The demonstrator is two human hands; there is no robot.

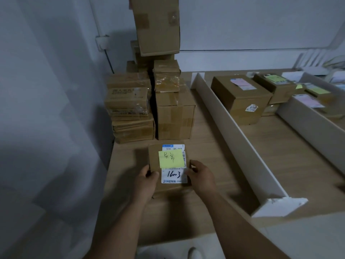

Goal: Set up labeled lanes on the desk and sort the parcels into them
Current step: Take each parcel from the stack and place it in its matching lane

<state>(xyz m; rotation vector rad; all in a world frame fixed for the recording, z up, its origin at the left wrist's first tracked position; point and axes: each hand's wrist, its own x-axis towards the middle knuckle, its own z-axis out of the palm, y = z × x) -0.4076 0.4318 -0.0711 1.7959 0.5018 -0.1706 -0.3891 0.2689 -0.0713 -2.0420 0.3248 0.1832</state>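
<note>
Left hand [147,181] and right hand [202,177] grip the parcel [154,157] by its sides, fingers curled round the edges, near the front of the desk [205,146]. Between the thumbs a label [174,176] reads roughly "1603". Just beyond the fingers a handwritten yellow sticky note [170,158] could peel off if brushed. Past it is printed "530 D5". Far beyond, the sticker on a box [240,98] reads about "6T6B".

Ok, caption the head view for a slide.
Left hand and right hand grip a parcel bearing a yellow note.

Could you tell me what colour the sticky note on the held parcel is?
Yellow sticky note, head view.
</note>
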